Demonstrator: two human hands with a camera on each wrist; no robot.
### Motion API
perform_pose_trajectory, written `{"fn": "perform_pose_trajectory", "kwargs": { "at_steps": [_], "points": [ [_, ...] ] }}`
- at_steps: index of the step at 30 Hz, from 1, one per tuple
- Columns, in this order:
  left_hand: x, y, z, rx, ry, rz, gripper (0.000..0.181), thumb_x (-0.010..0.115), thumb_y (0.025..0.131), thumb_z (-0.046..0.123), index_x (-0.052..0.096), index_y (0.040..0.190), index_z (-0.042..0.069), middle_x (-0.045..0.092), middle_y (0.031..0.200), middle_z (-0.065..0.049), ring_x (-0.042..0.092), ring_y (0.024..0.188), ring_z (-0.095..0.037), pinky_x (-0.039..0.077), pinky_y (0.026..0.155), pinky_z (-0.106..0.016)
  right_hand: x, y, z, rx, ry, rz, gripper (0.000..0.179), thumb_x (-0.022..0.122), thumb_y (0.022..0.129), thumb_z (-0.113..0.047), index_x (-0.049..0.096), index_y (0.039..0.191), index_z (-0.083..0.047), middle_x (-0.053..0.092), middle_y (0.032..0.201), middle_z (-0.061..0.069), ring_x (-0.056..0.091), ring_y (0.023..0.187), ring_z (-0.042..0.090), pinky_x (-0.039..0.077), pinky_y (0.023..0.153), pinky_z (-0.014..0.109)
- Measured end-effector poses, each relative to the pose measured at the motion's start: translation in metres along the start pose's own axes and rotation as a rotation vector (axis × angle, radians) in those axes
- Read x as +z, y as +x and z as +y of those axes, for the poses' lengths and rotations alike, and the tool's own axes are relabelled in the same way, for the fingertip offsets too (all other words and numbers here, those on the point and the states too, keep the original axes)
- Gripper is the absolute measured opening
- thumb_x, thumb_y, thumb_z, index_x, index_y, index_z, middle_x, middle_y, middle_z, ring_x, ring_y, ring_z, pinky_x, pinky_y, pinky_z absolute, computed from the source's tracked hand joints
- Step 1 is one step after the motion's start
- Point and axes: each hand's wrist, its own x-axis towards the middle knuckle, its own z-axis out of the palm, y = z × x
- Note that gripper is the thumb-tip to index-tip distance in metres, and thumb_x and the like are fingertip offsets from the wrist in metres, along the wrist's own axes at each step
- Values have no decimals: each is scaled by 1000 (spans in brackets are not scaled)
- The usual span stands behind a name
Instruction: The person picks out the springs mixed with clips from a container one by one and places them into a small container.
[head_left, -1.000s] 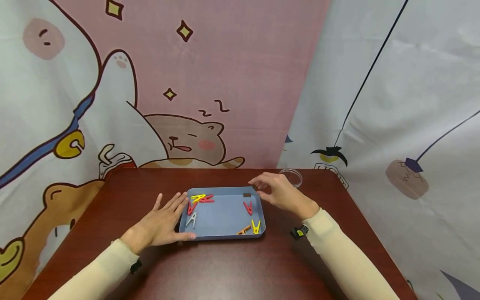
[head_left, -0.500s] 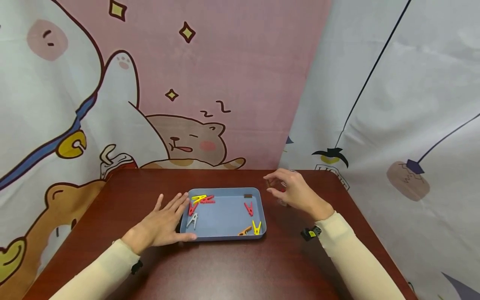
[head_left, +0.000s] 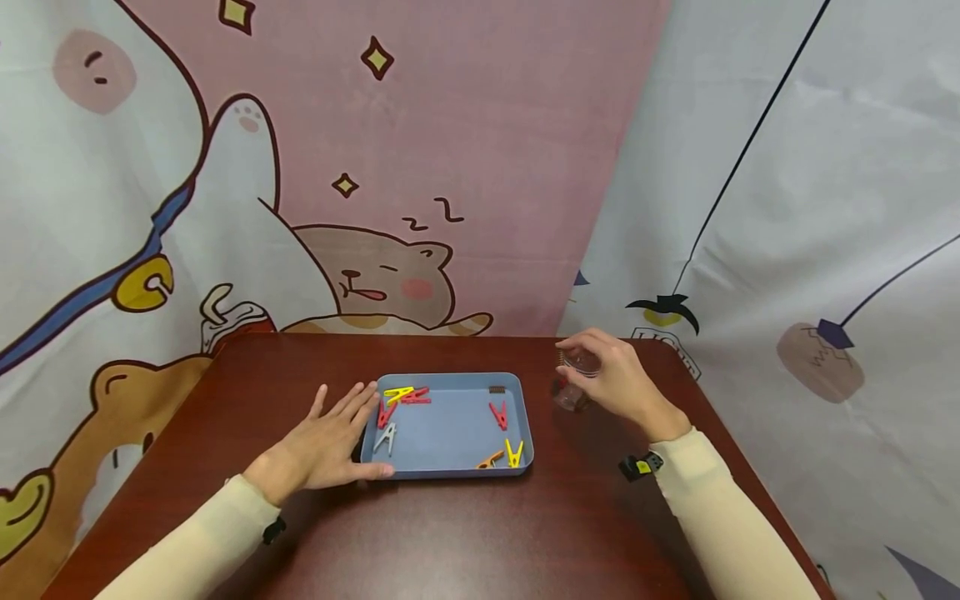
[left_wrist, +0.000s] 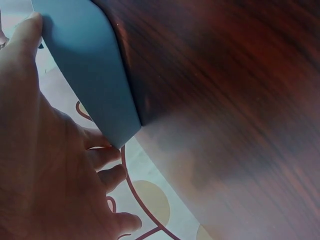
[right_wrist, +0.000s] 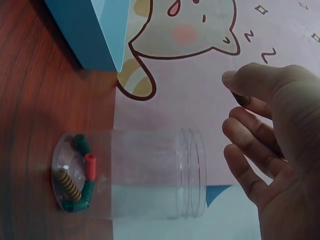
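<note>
Between thumb and index finger, my right hand pinches a small dark brown coil spring. Right by that hand stands a clear plastic jar, upright and with no lid on its mouth. Green springs, a red spring and a tan spring lie at its bottom. My left hand rests with spread fingers along the left side of a blue-grey tray, its thumb at the front rim. Inside the tray, another brown spring lies near the back right corner.
Also in the tray are red clips, yellow clips, a grey clip and an orange clip, mostly along its sides. The dark red wooden table ends at a printed cloth backdrop.
My right hand has moved right, away from the tray's back right corner to above the jar, carrying the pinched spring. The left hand has stayed on the tray.
</note>
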Motion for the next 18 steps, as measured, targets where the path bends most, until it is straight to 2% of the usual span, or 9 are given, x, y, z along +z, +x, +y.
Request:
{"fn": "perform_pose_trajectory", "kwargs": {
  "at_steps": [5,8,11,15,18],
  "points": [
    [-1,0,0,1,3,-4,126,64,99,92,34,183,2,24,195,-19,26,182,-45,10,140,-87,-4,-5,8,20,-44,23,35,99,94,-9,85,126,-6,83,117,7,80,98,20,65,75,36],
    [-2,0,1,5,10,-2,127,64,99,92,34,182,2,24,195,-19,27,182,-45,11,140,-87,-6,-7,12,46,-68,38,33,99,94,-11,86,124,-8,84,117,8,77,95,19,61,74,36],
    [-3,0,1,7,8,1,127,64,98,92,34,182,1,24,195,-19,27,181,-45,11,140,-87,-6,-8,17,75,-81,56,33,98,95,-12,87,125,-9,84,119,9,76,96,23,59,75,43],
    [-3,0,1,6,6,4,128,65,98,92,34,182,1,25,195,-20,28,181,-45,11,139,-87,-7,-8,23,103,-82,68,34,97,96,-14,87,128,-8,84,121,12,80,105,34,61,82,55],
    [-3,0,0,6,6,5,127,65,98,92,34,182,1,25,195,-20,28,181,-45,11,139,-87,-8,-9,26,123,-80,64,35,97,96,-15,87,129,-7,84,122,13,81,112,38,62,88,58]
  ]
}}
